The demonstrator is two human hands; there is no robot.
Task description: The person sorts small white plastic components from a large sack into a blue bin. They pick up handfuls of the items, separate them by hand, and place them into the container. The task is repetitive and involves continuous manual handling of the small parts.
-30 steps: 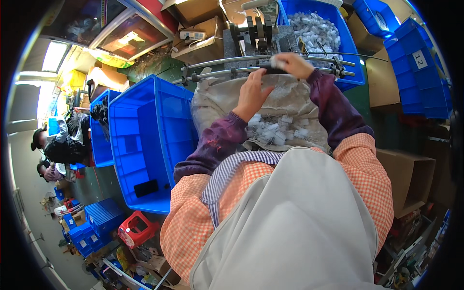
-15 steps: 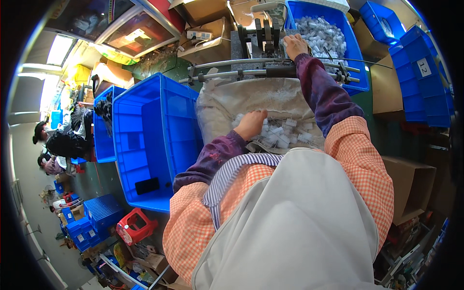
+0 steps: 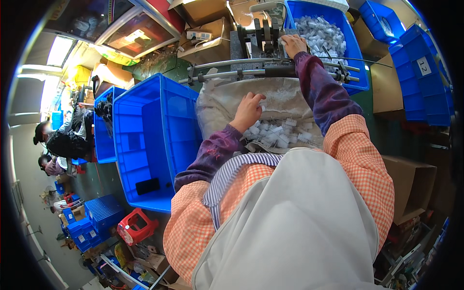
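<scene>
My left hand (image 3: 249, 112) is raised over the beige cloth (image 3: 220, 99) in front of me, its fingers curled together. Whatever may be between the fingertips is too small to make out. Below and beside it, a pile of small white bristled brush pieces (image 3: 285, 133) lies in the cloth's hollow. My right hand (image 3: 293, 46) rests at the right side of the dark metal machine (image 3: 263, 41), fingers bent over its edge; their tips and anything under them are hidden.
Two metal rails (image 3: 222, 65) cross in front of the machine. Behind my right hand stands a blue bin (image 3: 357, 72) heaped with small white pieces (image 3: 321, 38). At left is a large blue bin (image 3: 137, 140) with a black flat object (image 3: 147, 186) inside. Cardboard boxes (image 3: 408, 188) stand at right.
My left hand has lifted out of the pile of brush pieces and moved up toward the machine. My right hand has stayed at the machine, shifting only slightly.
</scene>
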